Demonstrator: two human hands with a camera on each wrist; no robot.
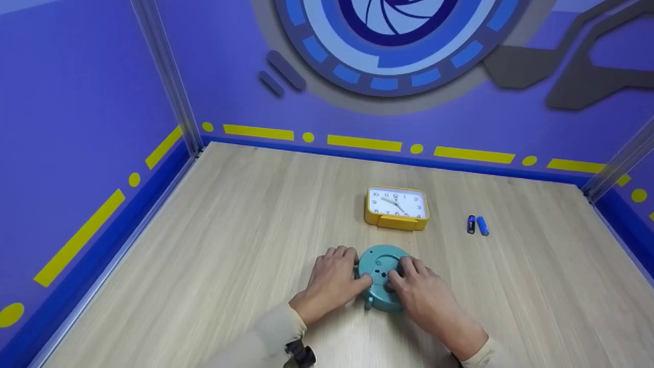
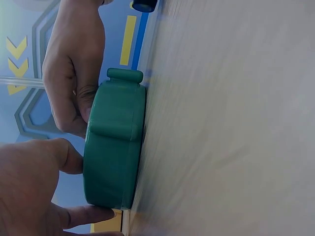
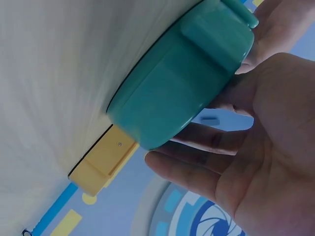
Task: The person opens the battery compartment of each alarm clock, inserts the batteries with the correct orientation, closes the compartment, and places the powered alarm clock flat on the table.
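Gripping the round teal clock (image 1: 380, 268) by its left rim, the left hand (image 1: 332, 278) rests its thumb on the upturned back and curls its other fingers around the side. The clock lies flat on the pale wood-grain worktop (image 1: 245, 245), between the two hands, with a small foot (image 1: 368, 303) projecting from the near edge.

Right hand (image 1: 424, 294): thumb and fingers bent over the right part of the back, touching it near a recess. Lower fingers reach past the rim, more extended, in the right wrist view. Cannot tell whether the tips pinch anything; the hand covers that spot.

Beyond the teal clock, and apart from it, a yellow rectangular alarm clock (image 1: 396, 207) lies with its white numbered dial up. Well to its right, two small cylindrical batteries lie near each other: one dark and blue (image 1: 471, 224), one plain blue (image 1: 483, 225). Dark watch (image 1: 300, 352) on the left wrist, below a beige sleeve (image 1: 278, 327).
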